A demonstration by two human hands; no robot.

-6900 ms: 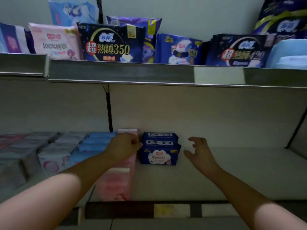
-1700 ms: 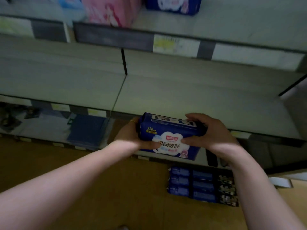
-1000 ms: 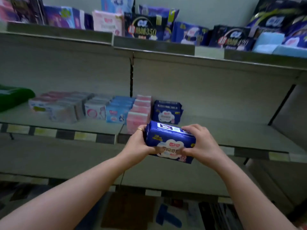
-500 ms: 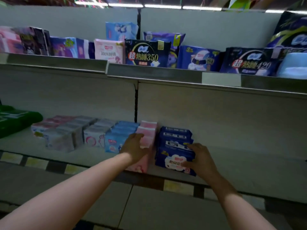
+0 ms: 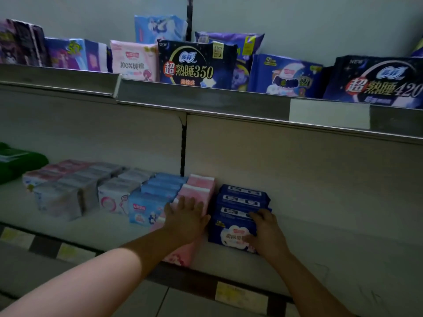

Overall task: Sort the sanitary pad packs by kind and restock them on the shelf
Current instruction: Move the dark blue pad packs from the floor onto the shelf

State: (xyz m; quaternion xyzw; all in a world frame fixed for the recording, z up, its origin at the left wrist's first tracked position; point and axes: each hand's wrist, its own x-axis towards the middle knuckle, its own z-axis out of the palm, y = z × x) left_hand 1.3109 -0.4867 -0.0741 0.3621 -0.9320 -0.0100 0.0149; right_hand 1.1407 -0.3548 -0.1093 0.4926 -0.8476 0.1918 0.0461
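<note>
On the middle shelf (image 5: pixel 338 255) a dark blue pad pack (image 5: pixel 229 234) stands at the front of a short row of like blue packs (image 5: pixel 242 195). My right hand (image 5: pixel 266 232) curls over that front pack's top right corner and grips it. To the left runs a row of pink packs (image 5: pixel 199 188). My left hand (image 5: pixel 186 221) lies flat on the pink row with its fingers spread, touching the blue pack's left side. The front pink packs are partly hidden by my left hand and forearm.
Left of the pink row stand light blue packs (image 5: pixel 146 207), white packs (image 5: pixel 112 200), grey and pale pink packs (image 5: pixel 66 184), and a green pack (image 5: pixel 18 161). The upper shelf (image 5: pixel 206 97) holds large night packs (image 5: pixel 194 65). Bare shelf lies right of the blue row.
The blue pack I carried up in both hands now stands on the shelf in front of the blue row. My left hand has moved onto the pink packs; my right stays on the blue pack.
</note>
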